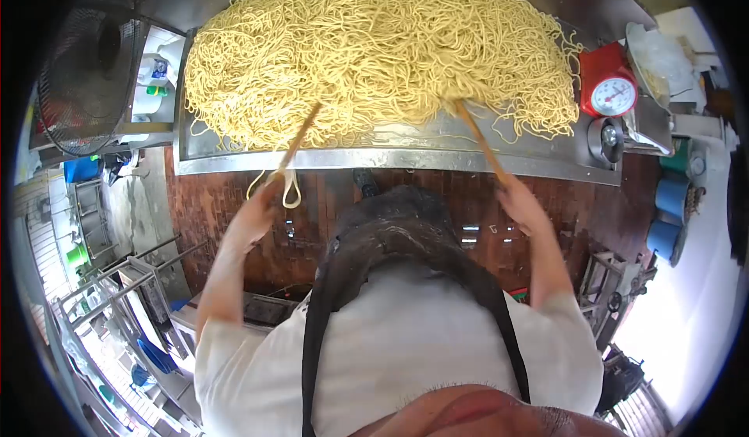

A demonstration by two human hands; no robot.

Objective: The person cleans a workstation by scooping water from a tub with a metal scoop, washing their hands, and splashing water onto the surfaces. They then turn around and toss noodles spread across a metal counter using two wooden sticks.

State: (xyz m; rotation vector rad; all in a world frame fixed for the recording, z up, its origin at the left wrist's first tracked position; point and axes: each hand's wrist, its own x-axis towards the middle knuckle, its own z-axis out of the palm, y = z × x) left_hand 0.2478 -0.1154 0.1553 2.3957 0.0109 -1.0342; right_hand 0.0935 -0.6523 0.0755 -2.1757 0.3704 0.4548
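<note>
A wide heap of yellow noodles (374, 47) covers much of a metal table (390, 158). My left hand (264, 203) is closed round a wooden stick (300, 136), whose tip reaches the near side of the heap. A loop of noodle (291, 191) hangs over the table edge beside this hand. On the right, my right hand (517, 200) grips a second wooden stick (477, 136); its tip touches the noodles, which look blurred there.
A red scale (602, 78) with a round dial stands at the table's right end, near a small metal container (605, 140). A large fan (90, 78) is at the left. Blue containers (665, 218) are at the far right.
</note>
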